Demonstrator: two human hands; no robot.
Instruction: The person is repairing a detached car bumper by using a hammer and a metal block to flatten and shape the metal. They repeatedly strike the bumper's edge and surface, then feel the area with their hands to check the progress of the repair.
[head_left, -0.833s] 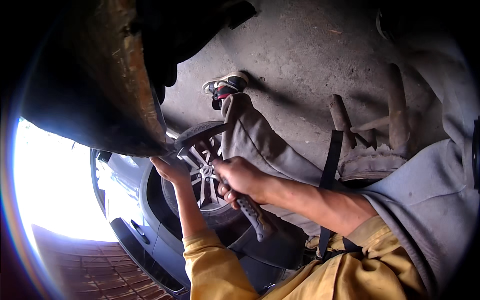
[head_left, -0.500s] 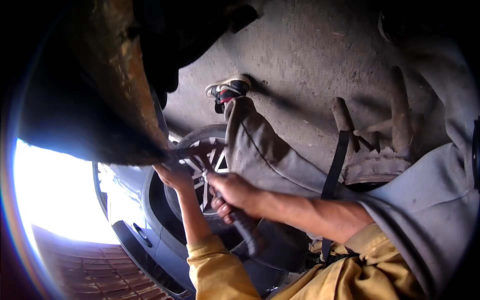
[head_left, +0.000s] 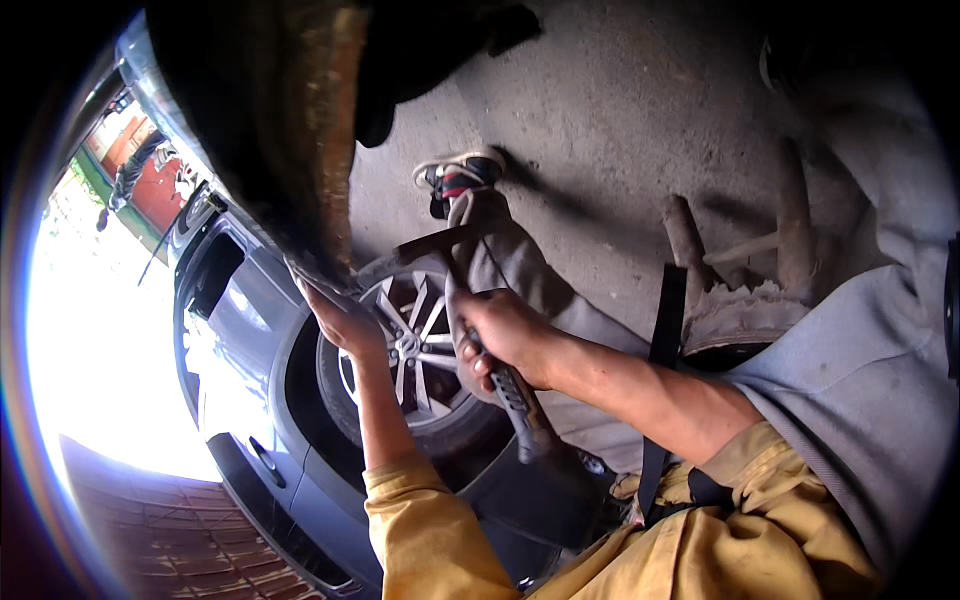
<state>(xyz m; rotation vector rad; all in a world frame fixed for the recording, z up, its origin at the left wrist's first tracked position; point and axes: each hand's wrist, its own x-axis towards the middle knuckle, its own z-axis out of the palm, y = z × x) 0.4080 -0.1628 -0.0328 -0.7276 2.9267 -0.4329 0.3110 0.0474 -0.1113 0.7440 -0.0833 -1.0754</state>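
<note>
My right hand (head_left: 503,335): closed around a hammer (head_left: 517,400), right of the car wheel (head_left: 408,345).
My left hand (head_left: 347,325): raised at a rust-edged panel (head_left: 338,130), over the wheel's upper left; I cannot tell its grip.
Hammer head (head_left: 440,243): above the wheel.
Shoe (head_left: 462,182): farther above the wheel, on concrete floor (head_left: 620,130).

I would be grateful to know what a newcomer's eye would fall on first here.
Probably the hammer gripped in the right hand, near the middle of the view. To its left, the left hand is raised to the lower end of a large, dark panel with a rusty edge. Beyond the hands is a grey car with a spoked wheel.
</note>
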